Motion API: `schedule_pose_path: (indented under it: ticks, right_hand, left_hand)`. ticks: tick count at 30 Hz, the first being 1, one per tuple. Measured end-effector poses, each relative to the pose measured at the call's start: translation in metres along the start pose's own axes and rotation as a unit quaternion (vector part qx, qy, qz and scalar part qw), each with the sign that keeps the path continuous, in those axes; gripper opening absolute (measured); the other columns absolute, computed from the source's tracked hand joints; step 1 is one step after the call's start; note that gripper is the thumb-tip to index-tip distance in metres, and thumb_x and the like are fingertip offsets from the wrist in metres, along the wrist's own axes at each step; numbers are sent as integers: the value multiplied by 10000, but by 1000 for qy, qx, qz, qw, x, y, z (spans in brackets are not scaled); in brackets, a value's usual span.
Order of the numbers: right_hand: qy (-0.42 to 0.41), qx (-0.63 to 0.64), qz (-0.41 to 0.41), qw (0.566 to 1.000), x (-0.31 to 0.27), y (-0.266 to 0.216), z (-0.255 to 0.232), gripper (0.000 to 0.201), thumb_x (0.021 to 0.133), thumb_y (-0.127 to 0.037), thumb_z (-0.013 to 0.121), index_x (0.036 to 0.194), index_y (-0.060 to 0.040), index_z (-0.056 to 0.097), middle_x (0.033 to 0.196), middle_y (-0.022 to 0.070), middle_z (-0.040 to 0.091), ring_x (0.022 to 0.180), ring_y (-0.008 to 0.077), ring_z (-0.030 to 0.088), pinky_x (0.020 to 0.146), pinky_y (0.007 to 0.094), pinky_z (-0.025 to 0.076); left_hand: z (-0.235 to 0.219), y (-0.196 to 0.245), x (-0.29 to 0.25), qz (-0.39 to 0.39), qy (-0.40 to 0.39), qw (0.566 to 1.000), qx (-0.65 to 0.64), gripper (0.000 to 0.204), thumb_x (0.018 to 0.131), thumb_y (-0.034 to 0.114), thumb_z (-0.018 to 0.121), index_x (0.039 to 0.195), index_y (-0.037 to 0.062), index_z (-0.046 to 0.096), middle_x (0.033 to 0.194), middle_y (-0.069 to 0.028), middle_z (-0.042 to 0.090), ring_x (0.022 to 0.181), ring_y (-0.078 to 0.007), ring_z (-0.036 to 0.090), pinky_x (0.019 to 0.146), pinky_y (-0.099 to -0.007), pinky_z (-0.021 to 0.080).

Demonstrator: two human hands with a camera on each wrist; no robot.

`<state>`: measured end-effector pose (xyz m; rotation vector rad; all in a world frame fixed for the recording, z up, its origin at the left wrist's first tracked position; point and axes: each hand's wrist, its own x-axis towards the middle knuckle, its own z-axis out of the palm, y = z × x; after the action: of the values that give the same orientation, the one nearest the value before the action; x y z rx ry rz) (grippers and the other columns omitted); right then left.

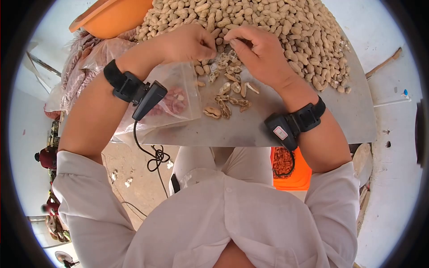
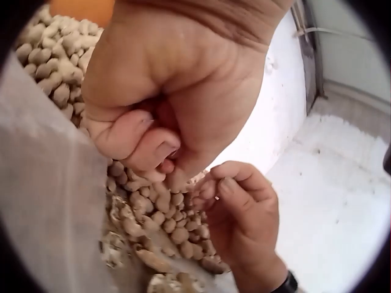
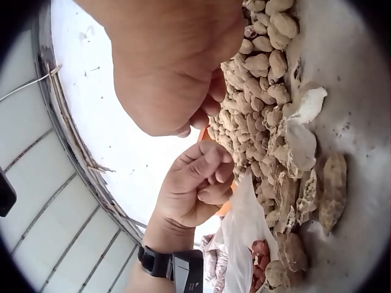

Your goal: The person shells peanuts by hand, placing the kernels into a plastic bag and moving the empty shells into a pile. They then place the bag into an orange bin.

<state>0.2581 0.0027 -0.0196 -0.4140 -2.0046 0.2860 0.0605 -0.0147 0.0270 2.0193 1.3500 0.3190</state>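
Observation:
My left hand [image 1: 193,43] is over the near edge of the peanut pile, its fingers curled. In the left wrist view a reddish peanut kernel [image 2: 166,165] shows between its thumb and fingers. Just across from it, my right hand [image 1: 260,52] is bent inward, thumb and forefinger close together; I cannot tell what lies between them. Unshelled peanuts [image 1: 250,15] are heaped behind both hands. Broken peanut shells [image 1: 223,100] lie scattered on the metal table [image 1: 263,129] below the hands. A clear plastic bag [image 1: 190,96] with reddish kernels [image 1: 176,102] lies under the left forearm.
An orange basin [image 1: 111,18] stands at the back left, beside bags of pinkish kernels [image 1: 82,58]. Below the table's front edge is an orange container [image 1: 297,174] of reddish bits. A black cable [image 1: 158,154] hangs from the left wrist camera.

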Motion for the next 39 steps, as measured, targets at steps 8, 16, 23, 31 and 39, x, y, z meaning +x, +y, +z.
schedule_pose_path:
  ticks: [8,16,23,31,39]
  right_hand:
    - [8,20,35,999,0,-3,0,103,783,-101,537,852,-54,599,762,122,603,694,304,584,628,356,470]
    - [22,15,21,999,-1,-2,-1,103,783,-100,542,863,-60,595,762,117,609,691,298,589,621,349,475]
    - [8,4,14,1000,0,-3,-1,108,782,-96,544,871,-67,598,750,110,608,690,290,590,616,345,472]
    - [-16,10,38,999,0,-5,-3,113,783,-94,546,877,-74,604,735,106,598,680,284,583,609,340,465]
    - [-18,16,47,999,-1,-2,-1,112,786,-104,544,878,-73,601,737,105,595,687,286,580,613,342,462]
  left_hand:
    - [24,41,3,100,-118,982,107,128,761,111,587,777,-10,623,584,-28,520,550,-114,482,523,-270,388]
    - [23,25,4,67,-153,971,170,159,756,148,582,749,-7,618,569,-41,522,529,-122,476,514,-292,382]
    - [0,27,-13,-5,-200,926,321,201,711,161,578,640,-25,553,518,-81,474,500,-182,465,504,-341,370]
    - [-7,16,-29,-41,-245,876,413,179,633,182,631,686,11,640,573,-121,561,559,-291,545,512,-378,405]
    - [0,17,-38,-11,-223,852,474,163,635,190,622,645,30,655,564,-145,558,576,-326,557,535,-394,433]
